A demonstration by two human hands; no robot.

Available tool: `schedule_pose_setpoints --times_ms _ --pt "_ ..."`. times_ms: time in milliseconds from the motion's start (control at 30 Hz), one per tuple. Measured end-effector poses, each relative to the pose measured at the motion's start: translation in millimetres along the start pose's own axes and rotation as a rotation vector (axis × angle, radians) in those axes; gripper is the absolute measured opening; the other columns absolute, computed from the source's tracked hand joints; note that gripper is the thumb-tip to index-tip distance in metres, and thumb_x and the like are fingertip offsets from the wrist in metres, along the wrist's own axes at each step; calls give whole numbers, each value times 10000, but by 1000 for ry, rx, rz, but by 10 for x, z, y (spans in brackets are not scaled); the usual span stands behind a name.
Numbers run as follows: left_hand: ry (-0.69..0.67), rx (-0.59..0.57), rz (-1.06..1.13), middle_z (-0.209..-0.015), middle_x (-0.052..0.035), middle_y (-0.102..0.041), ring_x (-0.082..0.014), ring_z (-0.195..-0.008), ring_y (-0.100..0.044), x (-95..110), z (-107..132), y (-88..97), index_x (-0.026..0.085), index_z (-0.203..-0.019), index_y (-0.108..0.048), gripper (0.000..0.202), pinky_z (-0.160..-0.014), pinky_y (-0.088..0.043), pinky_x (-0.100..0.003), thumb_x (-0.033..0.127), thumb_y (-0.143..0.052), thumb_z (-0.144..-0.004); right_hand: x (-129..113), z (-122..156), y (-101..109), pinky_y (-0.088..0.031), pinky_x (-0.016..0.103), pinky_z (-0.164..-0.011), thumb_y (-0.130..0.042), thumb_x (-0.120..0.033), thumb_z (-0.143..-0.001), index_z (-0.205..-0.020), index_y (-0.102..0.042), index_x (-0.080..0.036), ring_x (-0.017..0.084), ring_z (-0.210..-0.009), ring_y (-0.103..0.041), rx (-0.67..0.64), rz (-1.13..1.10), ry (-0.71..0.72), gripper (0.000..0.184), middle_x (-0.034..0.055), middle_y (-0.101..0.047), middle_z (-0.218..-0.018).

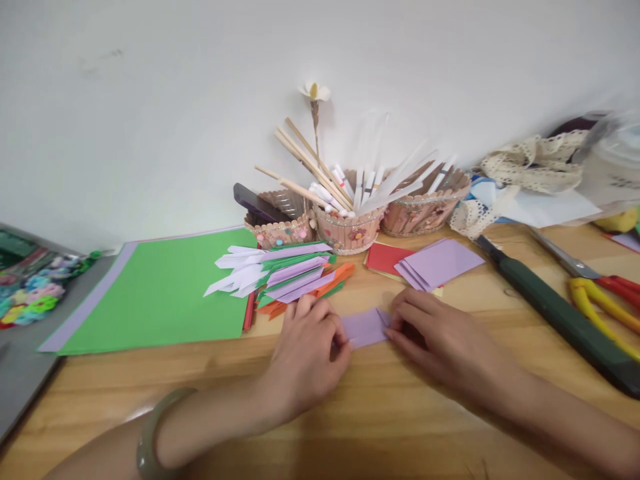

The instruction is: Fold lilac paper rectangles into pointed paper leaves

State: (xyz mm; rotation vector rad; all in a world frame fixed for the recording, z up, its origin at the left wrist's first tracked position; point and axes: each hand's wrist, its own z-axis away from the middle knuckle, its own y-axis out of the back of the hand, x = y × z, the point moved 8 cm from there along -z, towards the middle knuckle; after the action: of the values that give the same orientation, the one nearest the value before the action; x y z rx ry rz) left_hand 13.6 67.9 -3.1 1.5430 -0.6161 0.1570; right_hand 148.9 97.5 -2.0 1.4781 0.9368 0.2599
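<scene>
A small purple paper piece point(364, 327) lies on the wooden table point(380, 413) between my hands. My left hand point(306, 357) is curled, its fingers pinching the paper's left end. At the paper's right end, the fingertips of my right hand point(440, 337) press down on a fold. Both hands rest on the table. A pale green bangle point(153, 433) circles my left wrist.
Behind the hands lie folded paper strips point(280, 273), a green sheet point(160, 293), and stacked purple squares point(440, 263) on red paper point(385, 257). Stick baskets point(350, 227) hold sticks and pens by the wall. A dark cutter point(565, 313), scissors point(595, 283) and lace point(530, 167) sit right.
</scene>
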Motion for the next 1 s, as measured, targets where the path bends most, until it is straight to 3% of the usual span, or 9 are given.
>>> schedule_pose_setpoints --times_ms 200,333,467,667,867,1000 --pt "-39 -4 -40 -880 -32 -547 -232 -890 -426 4 24 8 175 -761 -539 92 -773 -372 -402 151 -621 -793 -42 14 40 -406 270 -603 -443 -185 -908 -803 -515 -186 162 -705 -525 18 15 75 128 46 -555 -805" --pt "-260 31 -169 -911 -8 -579 -224 -893 -431 152 81 -12 271 -965 -620 211 -719 -310 -365 104 -557 -853 -251 56 99 -397 284 -624 -386 -164 -946 -909 -595 -189 162 -723 -529 54 123 352 214 51 -589 -844" --pt "-362 107 -242 -841 29 -591 -192 -863 -454 201 144 -57 329 -1004 -630 144 -717 -268 -350 239 -539 -939 -393 123 119 -382 309 -617 -351 -132 -966 -1012 -610 -155 170 -711 -521 33 217 566 264 43 -613 -788" --pt "-477 219 -458 -819 8 -593 -184 -905 -474 299 231 -26 219 -954 -639 90 -727 -258 -337 200 -555 -929 -304 129 194 -364 325 -633 -289 -165 -994 -952 -614 -156 170 -735 -500 -21 211 592 327 45 -638 -846" --pt "-577 121 -532 -846 -7 -619 -187 -932 -448 375 260 58 166 -972 -649 131 -739 -267 -338 153 -532 -915 -209 101 197 -363 328 -640 -232 -206 -1004 -1029 -618 -151 176 -738 -493 -118 138 580 391 68 -619 -854" --pt "-608 37 -585 -846 -25 -623 -197 -945 -444 370 257 50 148 -1002 -642 164 -747 -270 -349 167 -496 -929 -110 103 158 -380 325 -670 -300 -184 -973 -1093 -608 -187 180 -785 -519 -225 105 511 331 72 -606 -913"
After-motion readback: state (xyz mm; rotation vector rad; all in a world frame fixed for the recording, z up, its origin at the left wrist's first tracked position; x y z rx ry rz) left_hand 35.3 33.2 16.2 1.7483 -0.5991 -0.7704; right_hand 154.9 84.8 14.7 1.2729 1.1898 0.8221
